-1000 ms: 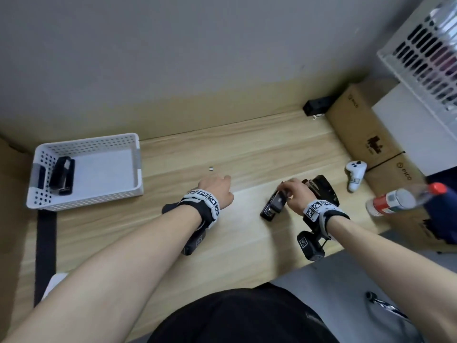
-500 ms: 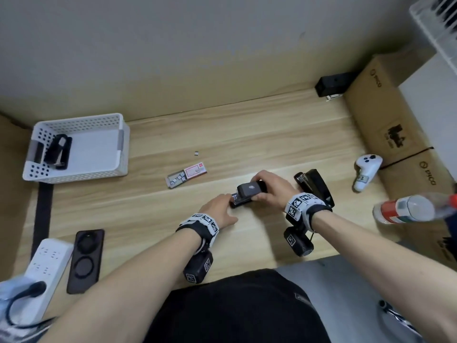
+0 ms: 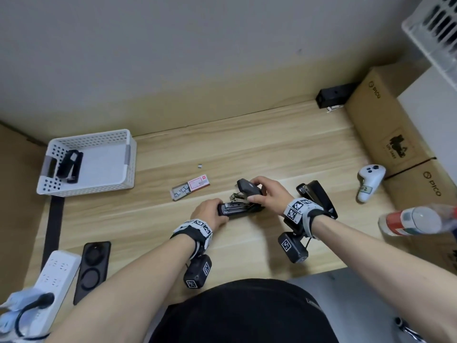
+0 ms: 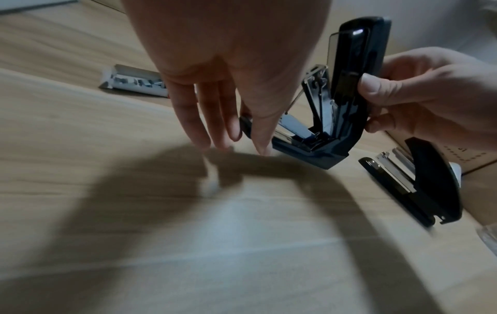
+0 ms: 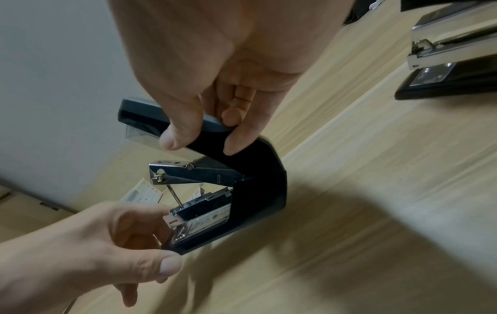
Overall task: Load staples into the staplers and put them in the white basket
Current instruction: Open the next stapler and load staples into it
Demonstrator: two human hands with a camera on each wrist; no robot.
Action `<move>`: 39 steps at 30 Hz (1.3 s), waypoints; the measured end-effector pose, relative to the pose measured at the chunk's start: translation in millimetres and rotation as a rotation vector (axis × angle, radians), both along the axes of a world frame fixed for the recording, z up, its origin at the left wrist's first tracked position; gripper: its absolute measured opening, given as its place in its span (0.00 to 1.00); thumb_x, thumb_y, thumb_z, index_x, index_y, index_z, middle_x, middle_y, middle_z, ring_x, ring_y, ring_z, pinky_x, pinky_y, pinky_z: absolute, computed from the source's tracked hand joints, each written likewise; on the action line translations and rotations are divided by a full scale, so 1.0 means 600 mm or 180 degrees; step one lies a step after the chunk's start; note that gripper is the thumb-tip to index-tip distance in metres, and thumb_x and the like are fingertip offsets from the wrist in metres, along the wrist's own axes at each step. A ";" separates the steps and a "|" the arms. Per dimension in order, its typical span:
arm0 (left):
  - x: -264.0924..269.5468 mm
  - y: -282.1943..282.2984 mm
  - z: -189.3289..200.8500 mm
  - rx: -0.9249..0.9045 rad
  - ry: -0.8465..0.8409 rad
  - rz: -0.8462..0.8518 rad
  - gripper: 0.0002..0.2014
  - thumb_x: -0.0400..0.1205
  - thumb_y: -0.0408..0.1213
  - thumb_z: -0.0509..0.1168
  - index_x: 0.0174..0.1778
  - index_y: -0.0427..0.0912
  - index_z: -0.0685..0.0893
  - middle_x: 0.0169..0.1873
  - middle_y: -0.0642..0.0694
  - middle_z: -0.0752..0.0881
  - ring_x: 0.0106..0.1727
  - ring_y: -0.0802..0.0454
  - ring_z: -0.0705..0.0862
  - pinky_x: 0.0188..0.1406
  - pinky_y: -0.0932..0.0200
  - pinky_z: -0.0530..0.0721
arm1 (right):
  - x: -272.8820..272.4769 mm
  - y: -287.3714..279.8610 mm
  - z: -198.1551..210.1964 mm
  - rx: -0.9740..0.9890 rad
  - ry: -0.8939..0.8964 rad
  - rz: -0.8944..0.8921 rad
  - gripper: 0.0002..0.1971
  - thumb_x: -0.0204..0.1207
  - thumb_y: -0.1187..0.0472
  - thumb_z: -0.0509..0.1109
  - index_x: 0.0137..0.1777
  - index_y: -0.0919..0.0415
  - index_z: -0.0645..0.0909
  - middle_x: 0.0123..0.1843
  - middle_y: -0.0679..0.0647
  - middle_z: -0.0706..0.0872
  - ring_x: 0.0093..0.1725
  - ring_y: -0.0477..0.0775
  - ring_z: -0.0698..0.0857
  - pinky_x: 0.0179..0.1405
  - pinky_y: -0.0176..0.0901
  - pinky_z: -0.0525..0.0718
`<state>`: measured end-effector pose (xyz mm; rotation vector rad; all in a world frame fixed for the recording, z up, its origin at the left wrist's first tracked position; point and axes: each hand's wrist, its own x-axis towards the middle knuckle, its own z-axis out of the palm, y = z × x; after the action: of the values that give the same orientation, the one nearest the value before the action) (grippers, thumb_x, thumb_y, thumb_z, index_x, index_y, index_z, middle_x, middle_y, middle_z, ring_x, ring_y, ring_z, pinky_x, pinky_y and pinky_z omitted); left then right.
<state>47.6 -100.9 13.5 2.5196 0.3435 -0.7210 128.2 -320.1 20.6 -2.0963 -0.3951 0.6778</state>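
A black stapler (image 3: 237,209) (image 5: 258,191) sits mid-table with its lid swung up and the metal staple channel exposed. My right hand (image 3: 262,194) (image 5: 199,144) grips the raised lid (image 4: 347,85) between thumb and fingers. My left hand (image 3: 210,215) (image 4: 236,146) holds the front end of the base against the table. An open box of staples (image 3: 190,187) (image 4: 137,82) lies just beyond my left hand. A second black stapler (image 3: 319,196) (image 4: 419,182) lies to the right. The white basket (image 3: 131,154) at far left contains one stapler (image 3: 70,164).
A loose staple piece (image 3: 199,166) lies past the box. Cardboard boxes (image 3: 395,134), a white controller (image 3: 369,179) and a bottle (image 3: 415,220) line the right side. A power strip (image 3: 57,276) and a black flat device (image 3: 92,268) lie near left.
My right hand carried the stapler from the right to mid-table and lifted its lid open. My left hand drew back from the staple box and took the base's front end.
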 end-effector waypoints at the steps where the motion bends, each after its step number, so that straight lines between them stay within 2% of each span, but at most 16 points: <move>1: 0.002 0.006 0.003 0.0020 0.0005 -0.0007 0.15 0.72 0.44 0.75 0.54 0.51 0.85 0.43 0.51 0.86 0.50 0.45 0.85 0.44 0.56 0.80 | 0.004 0.004 0.003 0.0027 0.0006 -0.0014 0.19 0.70 0.52 0.78 0.59 0.53 0.80 0.46 0.51 0.87 0.37 0.48 0.79 0.44 0.49 0.81; 3: 0.010 0.022 0.008 0.0107 0.0009 -0.0082 0.13 0.73 0.47 0.76 0.52 0.52 0.86 0.42 0.51 0.86 0.49 0.46 0.85 0.41 0.56 0.80 | 0.014 0.016 0.009 0.0094 0.0050 -0.0081 0.22 0.68 0.48 0.76 0.60 0.53 0.80 0.46 0.52 0.86 0.37 0.48 0.79 0.44 0.50 0.82; 5: 0.023 0.042 0.017 0.0192 -0.0028 -0.0202 0.14 0.74 0.50 0.75 0.53 0.52 0.86 0.42 0.52 0.86 0.50 0.46 0.86 0.39 0.56 0.78 | 0.026 0.034 0.023 0.0204 0.0057 -0.0166 0.23 0.67 0.47 0.75 0.61 0.53 0.80 0.41 0.48 0.84 0.36 0.47 0.78 0.41 0.47 0.79; 8: 0.050 0.084 0.039 0.0334 -0.0164 -0.0269 0.19 0.76 0.53 0.74 0.61 0.54 0.85 0.49 0.50 0.88 0.54 0.45 0.85 0.46 0.55 0.81 | 0.051 0.067 0.043 0.0452 0.0025 -0.0251 0.18 0.71 0.51 0.76 0.59 0.53 0.80 0.37 0.43 0.81 0.34 0.46 0.77 0.38 0.47 0.80; 12: 0.089 0.155 0.072 0.0317 -0.0288 -0.0125 0.17 0.74 0.53 0.74 0.58 0.56 0.85 0.40 0.54 0.85 0.48 0.46 0.86 0.43 0.55 0.83 | 0.099 0.128 0.060 0.0654 -0.0110 -0.0308 0.14 0.77 0.55 0.73 0.61 0.51 0.77 0.46 0.41 0.82 0.37 0.43 0.80 0.47 0.63 0.87; 14: 0.107 0.191 0.085 0.0299 -0.0350 -0.0032 0.16 0.74 0.53 0.74 0.56 0.56 0.86 0.39 0.56 0.86 0.45 0.48 0.87 0.44 0.53 0.86 | 0.124 0.165 0.067 0.0752 -0.0141 -0.0354 0.15 0.79 0.55 0.70 0.64 0.50 0.74 0.50 0.42 0.83 0.43 0.39 0.83 0.50 0.65 0.87; 16: 0.124 0.226 0.093 0.0253 -0.0375 0.0063 0.15 0.75 0.52 0.74 0.56 0.55 0.85 0.42 0.55 0.87 0.45 0.50 0.86 0.47 0.50 0.87 | 0.146 0.202 0.072 0.0782 -0.0208 -0.0395 0.17 0.79 0.51 0.66 0.66 0.48 0.71 0.54 0.44 0.84 0.52 0.47 0.85 0.55 0.66 0.86; 18: 0.144 0.261 0.096 0.0267 -0.0429 0.0081 0.17 0.76 0.51 0.74 0.59 0.51 0.85 0.46 0.52 0.86 0.46 0.51 0.85 0.50 0.48 0.87 | 0.167 0.239 0.073 0.0778 -0.0299 -0.0425 0.16 0.81 0.53 0.63 0.67 0.47 0.68 0.55 0.45 0.84 0.55 0.54 0.85 0.58 0.66 0.84; 21: 0.178 0.317 0.097 0.0383 -0.0527 0.0101 0.18 0.76 0.52 0.74 0.59 0.50 0.85 0.46 0.51 0.87 0.46 0.51 0.85 0.50 0.50 0.86 | 0.201 0.291 0.069 0.0789 -0.0330 -0.0492 0.18 0.82 0.50 0.62 0.70 0.48 0.67 0.57 0.49 0.85 0.57 0.55 0.85 0.60 0.65 0.83; 25: 0.228 0.380 0.089 0.0655 -0.0550 0.0115 0.14 0.78 0.51 0.73 0.58 0.53 0.85 0.46 0.51 0.88 0.43 0.51 0.82 0.41 0.58 0.77 | 0.251 0.343 0.046 0.0801 -0.0146 -0.0608 0.15 0.75 0.39 0.62 0.62 0.30 0.69 0.60 0.49 0.85 0.60 0.55 0.85 0.62 0.66 0.83; 27: 0.247 0.403 0.077 0.0741 -0.0530 0.0097 0.15 0.78 0.51 0.73 0.59 0.54 0.85 0.49 0.51 0.88 0.45 0.49 0.83 0.43 0.56 0.79 | 0.269 0.358 0.036 0.0882 -0.0007 -0.0646 0.15 0.74 0.38 0.64 0.58 0.20 0.69 0.62 0.45 0.84 0.64 0.53 0.83 0.65 0.67 0.81; 28: 0.254 0.411 0.068 0.0774 -0.0503 0.0082 0.16 0.78 0.51 0.73 0.59 0.54 0.85 0.50 0.51 0.88 0.47 0.48 0.84 0.44 0.55 0.81 | 0.277 0.362 0.029 0.0917 0.0025 -0.0615 0.16 0.74 0.39 0.65 0.59 0.18 0.69 0.63 0.43 0.83 0.65 0.53 0.83 0.66 0.67 0.81; 31: 0.265 0.427 0.037 0.0854 -0.0426 0.0013 0.13 0.77 0.50 0.74 0.54 0.51 0.84 0.47 0.51 0.87 0.49 0.47 0.86 0.46 0.54 0.83 | 0.290 0.360 0.008 0.0941 0.0146 -0.0418 0.18 0.73 0.41 0.68 0.60 0.22 0.71 0.62 0.40 0.83 0.66 0.52 0.82 0.68 0.68 0.80; 33: 0.269 0.430 0.019 0.0923 -0.0397 -0.0094 0.11 0.77 0.49 0.74 0.50 0.49 0.83 0.45 0.51 0.86 0.48 0.48 0.85 0.43 0.55 0.82 | 0.296 0.351 -0.007 0.0884 0.0213 -0.0323 0.18 0.72 0.44 0.70 0.61 0.29 0.73 0.58 0.37 0.83 0.64 0.51 0.83 0.67 0.67 0.80; 36: 0.272 0.425 -0.003 0.1057 -0.0299 -0.0250 0.10 0.77 0.48 0.73 0.48 0.48 0.83 0.45 0.50 0.85 0.48 0.47 0.85 0.41 0.54 0.82 | 0.293 0.339 -0.023 0.0825 0.0200 -0.0206 0.17 0.72 0.49 0.72 0.59 0.43 0.74 0.54 0.42 0.84 0.57 0.45 0.83 0.64 0.59 0.82; 39: 0.269 0.418 -0.016 0.1170 -0.0197 -0.0318 0.10 0.78 0.47 0.73 0.48 0.47 0.83 0.44 0.48 0.86 0.44 0.47 0.83 0.39 0.54 0.80 | 0.290 0.324 -0.036 0.0739 0.0232 -0.0214 0.15 0.73 0.57 0.73 0.58 0.47 0.75 0.52 0.46 0.86 0.53 0.45 0.84 0.60 0.54 0.83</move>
<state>209.2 150.0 3.7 2.9173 0.3578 -0.6649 302.4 -125.6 -1.1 -1.8519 -0.3439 0.6352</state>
